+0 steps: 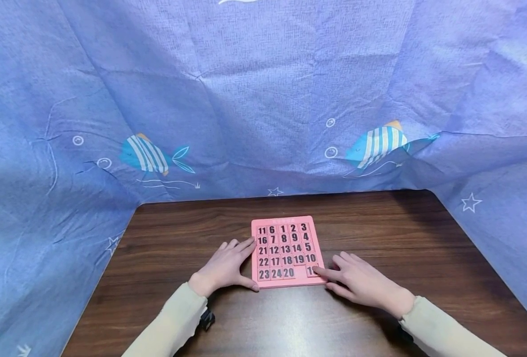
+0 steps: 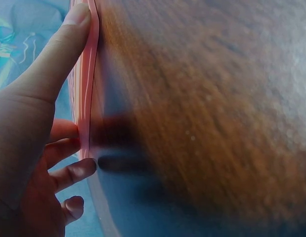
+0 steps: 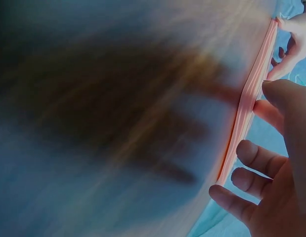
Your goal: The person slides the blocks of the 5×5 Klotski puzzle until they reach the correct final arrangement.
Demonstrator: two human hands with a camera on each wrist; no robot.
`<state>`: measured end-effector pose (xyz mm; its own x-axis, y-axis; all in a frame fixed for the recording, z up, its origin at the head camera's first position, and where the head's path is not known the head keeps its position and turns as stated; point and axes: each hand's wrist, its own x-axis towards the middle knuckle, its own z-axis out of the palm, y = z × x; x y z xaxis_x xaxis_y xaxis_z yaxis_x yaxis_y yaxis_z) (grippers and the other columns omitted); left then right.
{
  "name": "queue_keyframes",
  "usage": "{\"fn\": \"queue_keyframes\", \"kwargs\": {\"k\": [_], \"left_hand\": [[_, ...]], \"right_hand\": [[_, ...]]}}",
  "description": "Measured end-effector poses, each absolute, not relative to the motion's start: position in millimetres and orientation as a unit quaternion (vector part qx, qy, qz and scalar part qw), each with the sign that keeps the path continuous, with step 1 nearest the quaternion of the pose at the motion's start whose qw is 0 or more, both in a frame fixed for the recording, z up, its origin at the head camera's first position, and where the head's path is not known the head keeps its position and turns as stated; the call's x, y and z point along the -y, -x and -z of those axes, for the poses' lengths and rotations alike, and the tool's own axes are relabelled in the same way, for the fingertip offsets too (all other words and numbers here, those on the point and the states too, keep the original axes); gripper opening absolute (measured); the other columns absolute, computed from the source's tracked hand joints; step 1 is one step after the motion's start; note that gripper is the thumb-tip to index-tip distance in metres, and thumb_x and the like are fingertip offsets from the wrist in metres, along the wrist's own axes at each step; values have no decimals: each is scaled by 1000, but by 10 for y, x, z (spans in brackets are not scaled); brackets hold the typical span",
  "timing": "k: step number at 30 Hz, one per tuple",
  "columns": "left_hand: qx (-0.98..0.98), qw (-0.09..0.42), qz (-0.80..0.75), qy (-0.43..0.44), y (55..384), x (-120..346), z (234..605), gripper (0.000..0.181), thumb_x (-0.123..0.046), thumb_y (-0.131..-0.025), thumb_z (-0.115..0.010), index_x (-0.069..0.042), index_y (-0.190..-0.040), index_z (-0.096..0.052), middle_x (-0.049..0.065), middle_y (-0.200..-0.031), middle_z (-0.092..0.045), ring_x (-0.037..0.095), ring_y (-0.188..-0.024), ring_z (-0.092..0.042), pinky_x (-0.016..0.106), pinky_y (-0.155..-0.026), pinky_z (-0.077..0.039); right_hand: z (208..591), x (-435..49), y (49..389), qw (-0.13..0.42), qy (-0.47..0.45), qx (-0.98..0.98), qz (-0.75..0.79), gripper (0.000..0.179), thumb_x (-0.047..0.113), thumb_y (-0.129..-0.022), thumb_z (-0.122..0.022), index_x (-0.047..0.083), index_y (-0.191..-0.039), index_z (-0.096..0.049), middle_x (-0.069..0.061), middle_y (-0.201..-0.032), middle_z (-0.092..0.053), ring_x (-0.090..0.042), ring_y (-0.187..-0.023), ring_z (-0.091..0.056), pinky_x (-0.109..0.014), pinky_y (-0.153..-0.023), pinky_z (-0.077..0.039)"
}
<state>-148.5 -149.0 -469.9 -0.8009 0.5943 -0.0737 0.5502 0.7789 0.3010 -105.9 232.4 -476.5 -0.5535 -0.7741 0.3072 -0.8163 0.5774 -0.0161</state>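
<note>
A pink number slide puzzle (image 1: 301, 281) lies on the dark wooden table, with rows of black-numbered tiles. My left hand (image 1: 225, 265) rests along its left side: fingers touch the upper left edge, and the thumb (image 2: 76, 19) lies at the near left corner. From the right, my right hand (image 1: 363, 280) reaches over, its extended index fingertip on the bottom-right tile (image 1: 310, 271). That fingertip covers part of the tile's number, which starts with 1. A bare pink slot sits between this tile and the 20 tile (image 1: 288, 272). The right wrist view shows the puzzle's side edge (image 3: 249, 96).
Around the puzzle spreads the wooden table (image 1: 178, 228), its far edge meeting a blue cloth (image 1: 263, 124) printed with striped fish and stars. Dark wrist straps show by the pale sleeves (image 1: 174, 317).
</note>
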Motion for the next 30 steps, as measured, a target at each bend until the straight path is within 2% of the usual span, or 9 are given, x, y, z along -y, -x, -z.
{"fn": "queue_keyframes", "kwargs": {"k": [7,13,20,26,30], "left_hand": [[-941,76,-129,-303,1481,1490,4698,119,-74,-68,-83,-6,-158,-45,10,-165,-41,36,-136,-48,58,-113,-36],[-941,71,-126,-306,1476,1489,4704,119,-74,-67,-84,-6,-157,-46,11,-164,-42,37,-136,-48,58,-112,-36],[-940,72,-127,-308,1472,1487,4703,119,-74,-67,-84,-6,-157,-46,11,-164,-42,34,-131,-50,56,-110,-38],[-941,74,-127,-306,1475,1487,4699,119,-74,-68,-83,-7,-158,-45,10,-165,-41,34,-132,-49,56,-111,-37],[-941,72,-124,-307,1477,1495,4697,119,-74,-68,-83,-6,-158,-45,10,-164,-42,32,-131,-49,55,-110,-38]], "right_hand": [[4781,-2341,1060,139,-452,878,-78,41,33,-96,-74,26,-137,-71,12,-86,-42,-8,-79,-37,-30,-70,-38],[4759,-2154,1090,147,-463,871,-76,41,34,-96,-74,23,-135,-72,9,-88,-49,-10,-79,-39,-31,-71,-39],[4761,-1869,1119,150,-492,855,-73,44,36,-95,-74,23,-136,-71,5,-97,-56,-14,-89,-51,-36,-80,-46],[4767,-1744,1121,141,-497,854,-58,45,40,-95,-73,25,-138,-70,2,-99,-57,-16,-94,-53,-38,-83,-48],[4771,-1765,1121,133,-488,860,-62,45,38,-95,-73,26,-138,-70,6,-94,-53,-13,-89,-50,-37,-81,-46]]}}
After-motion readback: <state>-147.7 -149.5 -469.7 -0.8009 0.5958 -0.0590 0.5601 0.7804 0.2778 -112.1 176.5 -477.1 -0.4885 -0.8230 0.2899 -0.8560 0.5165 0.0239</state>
